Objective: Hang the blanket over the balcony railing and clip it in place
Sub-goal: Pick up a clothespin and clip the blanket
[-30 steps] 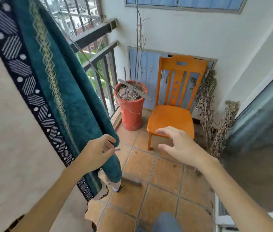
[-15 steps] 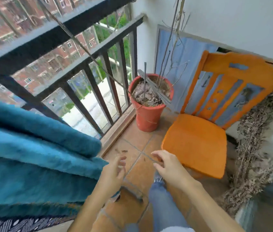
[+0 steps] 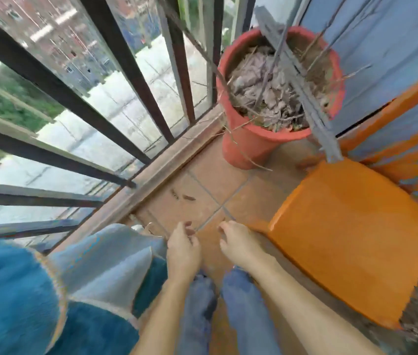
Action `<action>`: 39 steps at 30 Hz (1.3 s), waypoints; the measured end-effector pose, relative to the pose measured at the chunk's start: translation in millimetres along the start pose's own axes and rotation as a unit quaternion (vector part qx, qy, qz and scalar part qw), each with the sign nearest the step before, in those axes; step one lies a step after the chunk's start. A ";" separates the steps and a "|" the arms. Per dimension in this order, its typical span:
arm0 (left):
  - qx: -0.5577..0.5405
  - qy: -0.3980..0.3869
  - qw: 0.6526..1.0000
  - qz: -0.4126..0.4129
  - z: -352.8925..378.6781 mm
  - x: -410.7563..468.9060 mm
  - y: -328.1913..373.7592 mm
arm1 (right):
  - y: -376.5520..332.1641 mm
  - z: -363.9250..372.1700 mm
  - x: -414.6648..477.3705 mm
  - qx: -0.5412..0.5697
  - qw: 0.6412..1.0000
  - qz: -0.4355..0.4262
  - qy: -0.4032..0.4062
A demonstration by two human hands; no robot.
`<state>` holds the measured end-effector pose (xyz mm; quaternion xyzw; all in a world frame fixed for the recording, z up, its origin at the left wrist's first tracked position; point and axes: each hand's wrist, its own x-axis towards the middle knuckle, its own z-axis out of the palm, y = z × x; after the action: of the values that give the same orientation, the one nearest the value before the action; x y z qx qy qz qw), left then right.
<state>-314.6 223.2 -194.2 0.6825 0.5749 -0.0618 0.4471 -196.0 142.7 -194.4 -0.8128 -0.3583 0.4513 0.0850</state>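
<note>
The teal blanket (image 3: 10, 298) fills the lower left, blurred, hanging beside the dark balcony railing (image 3: 57, 83). My left hand (image 3: 183, 249) hovers low over the tiled floor just right of the blanket's edge, fingers loosely curled and apart, holding nothing I can see. My right hand (image 3: 238, 245) is close beside it, fingers also curled and apart, empty. Both hands are apart from the blanket. No clip is visible.
A red flowerpot (image 3: 251, 144) with dry leaves and bare twigs stands by the railing's far end. An orange chair (image 3: 343, 226) sits on the right against a blue panel (image 3: 387, 47). My jeans-clad legs (image 3: 228, 316) are below the hands.
The view has tilted further down and closer to the floor. Both hands have lowered and drawn together; the left hand has left the blanket it held a second ago.
</note>
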 end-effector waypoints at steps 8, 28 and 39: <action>0.090 0.046 0.993 -0.055 103.9 207.6 -120.6 | 60.0 131.3 236.6 -0.017 1.000 0.015 0.014; 0.086 0.147 0.985 -0.036 192.4 429.0 -222.2 | 115.6 257.6 450.9 0.033 0.998 0.026 0.047; -0.128 0.070 0.988 -0.054 116.8 159.9 -87.5 | 70.0 90.5 154.0 0.271 0.961 0.020 0.049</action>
<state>-284.9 254.9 -406.3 0.5903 0.6443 0.0362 0.4849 -180.7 176.5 -382.6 -0.7876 -0.2017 0.4928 0.3102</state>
